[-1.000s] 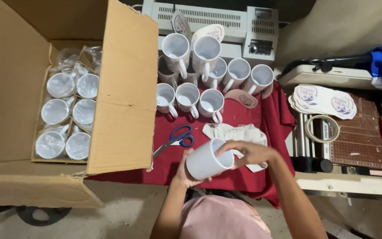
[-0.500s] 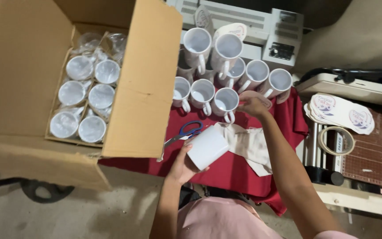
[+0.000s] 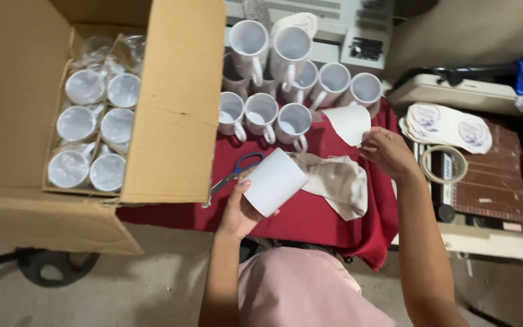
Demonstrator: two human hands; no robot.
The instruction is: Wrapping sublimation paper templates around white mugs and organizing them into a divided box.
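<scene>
Head view shows the left hand [image 3: 237,209] with its grip wrapped around a plain white mug [image 3: 273,181], tilted, above the red cloth [image 3: 310,218] on the counter. The right hand [image 3: 388,154] pinches a white paper sheet [image 3: 349,124], apart from the mug and not yet on it. Beyond the left grip stand loose mugs [image 3: 261,112]; beside it, wrapped mugs [image 3: 92,130] remain in the cardboard box [image 3: 171,121]. Much looks left.

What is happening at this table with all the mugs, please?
A person's left hand holds a white mug over the red cloth, while the right hand lifts a white paper sheet. More white mugs stand behind, and wrapped ones fill the cardboard box.
</scene>
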